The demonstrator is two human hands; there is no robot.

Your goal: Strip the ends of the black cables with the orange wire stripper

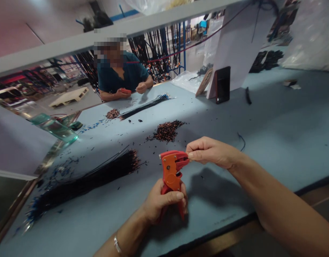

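Observation:
My left hand (161,201) is wrapped round the handles of an orange-red wire stripper (172,170), held upright above the blue table (260,132). My right hand (211,151) is pinched at the tool's jaw; whatever it holds there is too small to make out. A thick bundle of black wires (89,176) lies to the left of my hands. A pile of small dark and copper-coloured bits (167,131) sits just beyond the tool.
Across the table a person in a teal shirt (121,75) holds a red tool, with another wire bundle (144,106) and a small pile (112,114) before them. A dark phone (222,85) leans upright at the back right. A green glass object (55,126) lies at the left edge.

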